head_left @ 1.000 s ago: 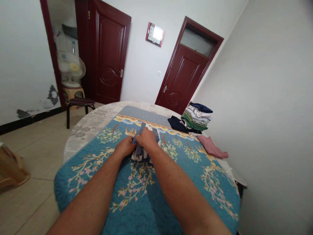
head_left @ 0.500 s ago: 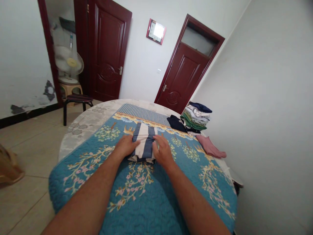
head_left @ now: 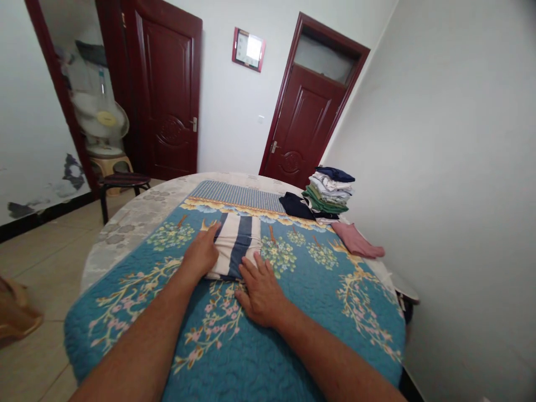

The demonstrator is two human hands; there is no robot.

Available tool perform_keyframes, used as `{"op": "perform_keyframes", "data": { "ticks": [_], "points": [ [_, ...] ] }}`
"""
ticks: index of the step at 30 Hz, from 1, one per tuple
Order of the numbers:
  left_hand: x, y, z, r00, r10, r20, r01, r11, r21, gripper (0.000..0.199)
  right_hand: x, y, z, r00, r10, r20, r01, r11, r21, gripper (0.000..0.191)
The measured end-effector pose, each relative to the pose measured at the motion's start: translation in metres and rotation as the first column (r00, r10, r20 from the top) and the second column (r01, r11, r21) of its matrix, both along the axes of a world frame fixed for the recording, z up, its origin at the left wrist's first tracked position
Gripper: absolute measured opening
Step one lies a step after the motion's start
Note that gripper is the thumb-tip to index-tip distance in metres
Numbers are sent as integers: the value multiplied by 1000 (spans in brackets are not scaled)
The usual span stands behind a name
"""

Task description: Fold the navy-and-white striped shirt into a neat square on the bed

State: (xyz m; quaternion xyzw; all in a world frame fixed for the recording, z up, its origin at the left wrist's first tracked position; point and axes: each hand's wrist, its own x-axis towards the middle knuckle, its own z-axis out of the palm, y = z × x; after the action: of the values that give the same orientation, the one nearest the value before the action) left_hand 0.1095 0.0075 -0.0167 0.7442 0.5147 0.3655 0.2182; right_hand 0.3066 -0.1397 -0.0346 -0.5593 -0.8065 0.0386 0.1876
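A folded cloth garment point(head_left: 239, 240) with wide white and dark blue stripes lies on the teal quilted cover in front of me. My left hand point(head_left: 201, 254) rests along its left edge, index finger stretched forward and thumb beside the cloth; the other fingers are mostly hidden. At the near right corner, my right hand point(head_left: 263, 287) lies flat with fingers spread, the fingertips touching the garment and the thumb on the cover. Neither hand grips the fabric.
The flowered teal cover point(head_left: 318, 312) lies over a round table with a pale patterned cloth point(head_left: 111, 237). A stack of folded clothes point(head_left: 329, 192), a dark garment point(head_left: 296, 205) and a pink cloth point(head_left: 358, 241) lie at the back right. A stool point(head_left: 125, 180) stands beyond the left edge.
My right hand has moved from the garment's right side to its near right corner and flattened. The garment's near edge looks smoother. The view has shifted slightly.
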Motion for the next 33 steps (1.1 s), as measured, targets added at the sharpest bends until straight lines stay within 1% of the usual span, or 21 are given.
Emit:
{"op": "perform_keyframes", "data": {
  "ticks": [2,3,4,6,8,10,12,14,16,18,20,22,25,27,30,33],
  "points": [
    [11,-11,4,980,24,-199,20,976,215,62,1,-6,3,999,26,-25,-27,999,-28,66],
    [16,-17,6,960,41,-277,40,959,281,58,1,-8,4,999,40,-36,-41,998,-38,66],
    [21,-22,7,939,59,-337,54,948,315,54,2,-9,5,997,55,-46,-57,997,-47,66],
    [30,-32,5,900,109,-422,39,944,328,53,4,-11,8,993,95,-74,-100,993,-62,64],
    [36,-36,-2,867,150,-476,-2,955,298,60,8,-9,12,982,125,-139,-136,988,-69,53],
    [39,-38,-10,849,165,-501,-32,964,263,69,15,-2,18,964,88,-252,-101,994,-39,39],
    [39,-37,-18,847,170,-504,-45,967,252,80,24,13,25,927,2,-375,10,999,31,37],
    [38,-35,-23,846,174,-504,-49,967,251,91,33,34,34,893,-52,-447,113,988,110,39],
    [36,-35,-27,842,177,-509,-50,966,253,100,37,58,43,900,-48,-433,138,974,178,42],
    [33,-34,-29,843,179,-508,-46,964,262,105,35,81,47,935,-39,-352,121,969,216,46],
    [30,-32,-30,848,171,-502,-32,961,273,108,28,101,43,968,-43,-249,94,976,198,52],
    [25,-30,-33,851,150,-503,-13,964,266,108,21,120,31,981,-73,-180,94,989,110,58],
    [15,-24,-38,844,110,-525,5,977,213,112,22,146,8,979,-136,-155,129,990,-55,57],
    [7,-20,-41,840,76,-538,28,983,182,111,30,160,-4,974,-155,-163,137,983,-120,57],
    [-1,-16,-45,843,38,-536,61,984,166,104,46,177,-11,973,-168,-157,142,976,-166,54],
    [-4,-13,-47,847,29,-531,64,986,156,94,57,186,-11,962,-211,-172,189,972,-137,45]
  ]
}}
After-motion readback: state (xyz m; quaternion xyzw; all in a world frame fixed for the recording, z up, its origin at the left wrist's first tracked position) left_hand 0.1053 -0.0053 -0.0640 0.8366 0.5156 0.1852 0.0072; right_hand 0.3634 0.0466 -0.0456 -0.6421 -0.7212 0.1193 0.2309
